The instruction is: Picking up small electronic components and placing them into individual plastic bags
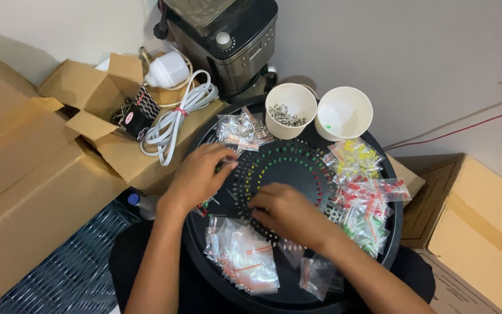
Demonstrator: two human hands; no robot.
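Observation:
A round black tray (390, 244) sits in front of me, carrying a black perforated disc (291, 168) ringed with small red, yellow and green LEDs. My left hand (200, 174) rests on the disc's left edge, fingers curled over small parts; whether it pinches one I cannot tell. My right hand (286, 209) lies palm down on the disc's lower part, fingertips pressed at the holes on the left side. Clear bags of LEDs lie around: yellow ones (355, 157), red ones (373, 192), green ones (367, 229).
Two white paper cups stand at the tray's far edge, one (290, 110) holding small metal parts, the other (344, 113) nearly empty. Empty clear bags (242, 256) lie at the near side. Cardboard boxes (36, 174), a white cable (175, 119) and a grey appliance (228, 40) crowd the left and back.

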